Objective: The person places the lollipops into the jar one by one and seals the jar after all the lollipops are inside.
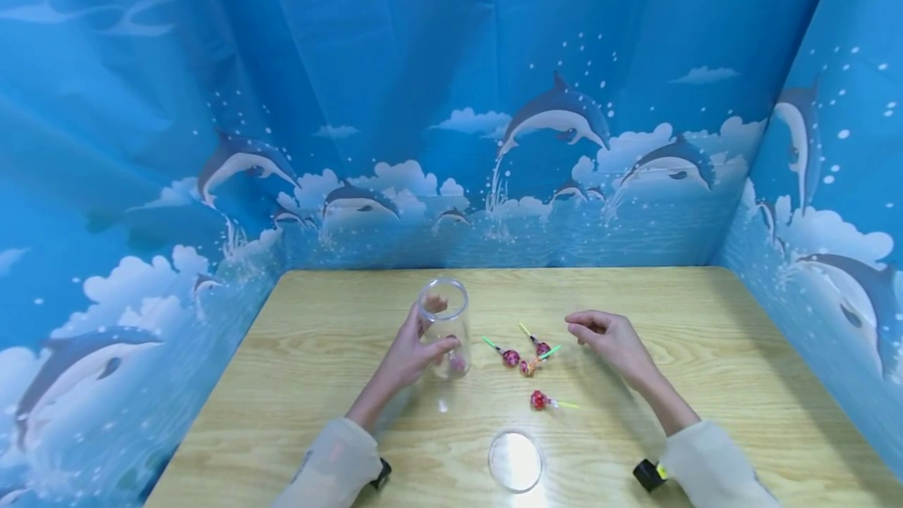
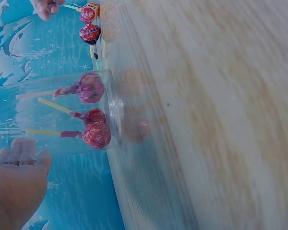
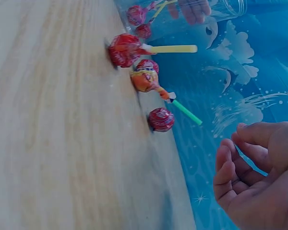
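My left hand (image 1: 412,355) grips a clear jar (image 1: 458,329) that stands upright on the table, its mouth uncovered. Inside, several lollipops (image 2: 97,134) in pink and red wrappers rest at the bottom, sticks up. To the jar's right lie a lollipop with a green stick (image 1: 511,357), one with a yellow stick (image 1: 542,349) and an orange-wrapped lollipop (image 1: 527,368). Nearer the front is a red lollipop (image 1: 539,400). Above the table, right of these sweets, hovers my right hand (image 1: 610,342), fingers loosely bent and holding nothing, apart from every lollipop.
A round clear lid (image 1: 516,462) lies flat near the front of the wooden table (image 1: 317,335). Blue dolphin-patterned curtains (image 1: 395,100) enclose the back and both sides of the table.
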The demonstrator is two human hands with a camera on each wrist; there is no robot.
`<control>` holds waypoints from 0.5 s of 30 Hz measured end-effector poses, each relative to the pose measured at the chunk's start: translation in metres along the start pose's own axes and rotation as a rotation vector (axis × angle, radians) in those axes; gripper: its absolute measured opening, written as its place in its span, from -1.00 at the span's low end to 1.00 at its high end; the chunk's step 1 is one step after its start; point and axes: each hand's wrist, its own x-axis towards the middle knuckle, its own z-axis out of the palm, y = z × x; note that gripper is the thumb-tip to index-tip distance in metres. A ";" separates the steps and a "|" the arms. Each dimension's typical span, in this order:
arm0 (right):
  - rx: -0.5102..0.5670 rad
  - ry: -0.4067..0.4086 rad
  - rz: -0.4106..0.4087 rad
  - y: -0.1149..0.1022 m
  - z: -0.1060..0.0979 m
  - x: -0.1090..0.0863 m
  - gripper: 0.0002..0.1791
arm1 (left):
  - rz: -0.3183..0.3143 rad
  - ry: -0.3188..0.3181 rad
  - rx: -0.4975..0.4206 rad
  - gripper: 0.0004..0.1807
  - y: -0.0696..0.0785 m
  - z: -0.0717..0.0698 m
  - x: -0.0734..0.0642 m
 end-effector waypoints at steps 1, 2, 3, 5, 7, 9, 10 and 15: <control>-0.001 0.002 -0.002 0.002 0.001 -0.001 -0.62 | -0.001 -0.001 0.000 -0.15 0.000 0.000 0.000; -0.002 0.001 -0.003 0.004 0.002 -0.001 -0.62 | 0.000 -0.001 -0.002 -0.15 0.000 0.000 0.000; -0.003 0.003 -0.006 0.006 0.003 -0.002 -0.62 | 0.000 -0.001 -0.004 -0.14 0.000 0.000 0.000; -0.011 -0.001 -0.011 0.009 0.005 -0.003 -0.62 | 0.005 0.001 -0.008 -0.15 0.000 0.000 0.000; -0.009 -0.006 -0.006 0.011 0.007 -0.005 -0.62 | 0.009 0.003 -0.004 -0.15 -0.001 0.000 0.000; -0.007 -0.017 -0.006 0.012 0.008 -0.006 -0.61 | 0.011 0.006 0.003 -0.15 -0.001 0.001 0.000; -0.004 -0.022 -0.003 0.013 0.009 -0.007 -0.61 | 0.013 0.008 0.006 -0.15 -0.002 0.001 0.000; 0.022 -0.050 -0.012 0.016 0.014 -0.009 -0.57 | 0.011 0.013 0.018 -0.15 -0.002 0.001 -0.001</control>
